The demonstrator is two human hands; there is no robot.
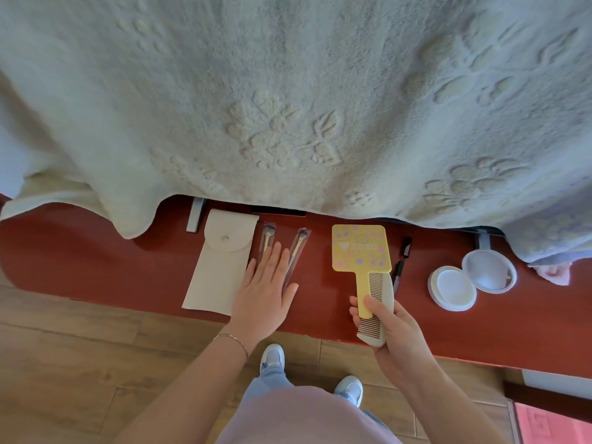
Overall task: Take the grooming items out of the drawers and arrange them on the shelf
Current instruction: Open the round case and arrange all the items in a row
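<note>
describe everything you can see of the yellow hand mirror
The hand mirror is flat yellow plastic, with a rounded square head and a straight handle. The side facing up carries purple and pale flower prints; the glass is not in view. Its head rests on the red shelf. The right hand holds its handle together with a pale comb.

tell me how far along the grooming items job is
Already laid on the red shelf: pouch, two brushes, open compact. In hand: the right hand holds the yellow mirror and comb; the left hand rests flat on the brushes. The drawers aren't visible.
</note>
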